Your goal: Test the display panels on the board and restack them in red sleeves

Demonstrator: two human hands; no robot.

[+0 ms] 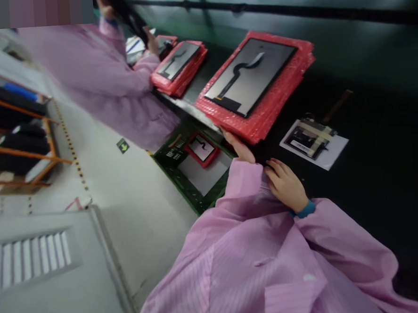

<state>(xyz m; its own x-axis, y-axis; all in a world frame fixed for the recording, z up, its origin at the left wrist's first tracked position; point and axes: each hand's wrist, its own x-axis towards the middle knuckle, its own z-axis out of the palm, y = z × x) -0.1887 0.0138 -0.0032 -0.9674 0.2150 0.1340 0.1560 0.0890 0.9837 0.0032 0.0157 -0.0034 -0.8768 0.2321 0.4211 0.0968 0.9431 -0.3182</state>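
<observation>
My left hand [242, 149] is at the table's edge, by the near corner of a stack of red bubble-wrap sheets [260, 133]. One of its fingers stretches out there; the others are mostly hidden, and I see nothing held. On top of that stack lies a flat display panel [252, 78] with a dark curved ribbon cable. My right hand [287, 185] rests at the dark table's edge, empty, its fingers extended close to my left sleeve. Beyond it, a small taped electronic part [307, 140] sits on a white sheet [331, 156].
Left of the table edge, a green crate [177, 182] holds a red-wrapped panel [202, 148]. A second red stack [178, 66] stands farther along the table, beside a co-worker in a pink coat [119, 81]. An orange-framed rack [48, 138] is at left.
</observation>
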